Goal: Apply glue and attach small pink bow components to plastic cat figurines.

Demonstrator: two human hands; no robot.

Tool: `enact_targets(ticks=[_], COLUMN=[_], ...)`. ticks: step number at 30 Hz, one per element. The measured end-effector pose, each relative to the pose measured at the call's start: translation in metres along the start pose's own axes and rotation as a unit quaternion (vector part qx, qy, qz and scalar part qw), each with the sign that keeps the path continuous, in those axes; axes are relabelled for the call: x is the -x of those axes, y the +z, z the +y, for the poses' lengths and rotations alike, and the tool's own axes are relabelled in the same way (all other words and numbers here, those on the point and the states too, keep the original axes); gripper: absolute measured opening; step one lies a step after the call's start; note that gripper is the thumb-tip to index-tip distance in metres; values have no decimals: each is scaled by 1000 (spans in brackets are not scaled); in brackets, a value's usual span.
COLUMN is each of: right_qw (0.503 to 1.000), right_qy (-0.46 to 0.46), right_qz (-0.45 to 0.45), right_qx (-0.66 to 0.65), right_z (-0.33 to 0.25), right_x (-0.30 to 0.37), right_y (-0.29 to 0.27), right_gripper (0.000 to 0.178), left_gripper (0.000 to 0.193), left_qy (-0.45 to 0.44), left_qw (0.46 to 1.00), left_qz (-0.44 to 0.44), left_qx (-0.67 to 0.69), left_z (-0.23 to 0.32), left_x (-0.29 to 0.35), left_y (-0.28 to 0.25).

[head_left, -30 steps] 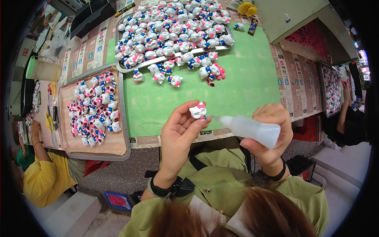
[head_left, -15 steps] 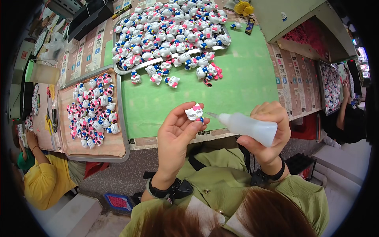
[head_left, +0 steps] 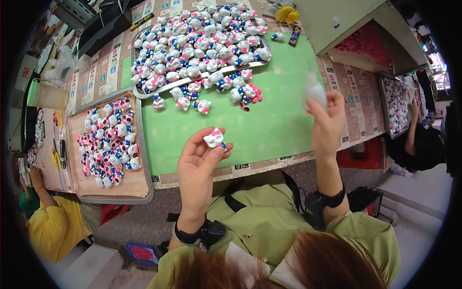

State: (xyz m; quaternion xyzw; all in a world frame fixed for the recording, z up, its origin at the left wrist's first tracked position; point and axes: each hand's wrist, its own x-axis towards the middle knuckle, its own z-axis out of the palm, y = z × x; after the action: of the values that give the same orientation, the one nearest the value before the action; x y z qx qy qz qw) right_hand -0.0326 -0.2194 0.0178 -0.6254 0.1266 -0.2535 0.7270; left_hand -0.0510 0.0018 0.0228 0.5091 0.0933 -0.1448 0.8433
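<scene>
My left hand (head_left: 198,164) holds a small white toy figure (head_left: 213,138) with pink and blue parts between thumb and fingertips, above the near edge of the green mat (head_left: 260,125). My right hand (head_left: 327,120) is raised to the right of it, gripping a white squeeze bottle (head_left: 314,91) whose body is blurred. The two hands are apart. Several loose figures (head_left: 202,96) lie on the mat beyond my left hand.
A metal tray (head_left: 144,94) at the back is heaped with several figures. A second tray (head_left: 139,192) with figures on brown paper sits to the left. A person in yellow (head_left: 53,226) works at lower left, another person (head_left: 418,139) at right. A grey-green box (head_left: 346,24) stands back right.
My right hand has lifted the bottle up and away to the right, off the figure. My left hand has lowered slightly, still holding the figure.
</scene>
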Motion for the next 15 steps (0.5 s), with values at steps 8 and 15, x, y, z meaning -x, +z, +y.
enact_targets(ticks=[8, 15], right_qw=[873, 879], right_qy=[-250, -185], right_qz=[109, -233], right_qx=[405, 373], right_z=[17, 34], right_x=[-11, -13], right_y=[-9, 39], right_gripper=[36, 25], left_gripper=[34, 33], left_qy=[-1, -13], left_qw=[1000, 1000], left_qz=[30, 5], left_qx=[-3, 3], left_z=[0, -2], left_x=[-2, -4], left_y=[-6, -1])
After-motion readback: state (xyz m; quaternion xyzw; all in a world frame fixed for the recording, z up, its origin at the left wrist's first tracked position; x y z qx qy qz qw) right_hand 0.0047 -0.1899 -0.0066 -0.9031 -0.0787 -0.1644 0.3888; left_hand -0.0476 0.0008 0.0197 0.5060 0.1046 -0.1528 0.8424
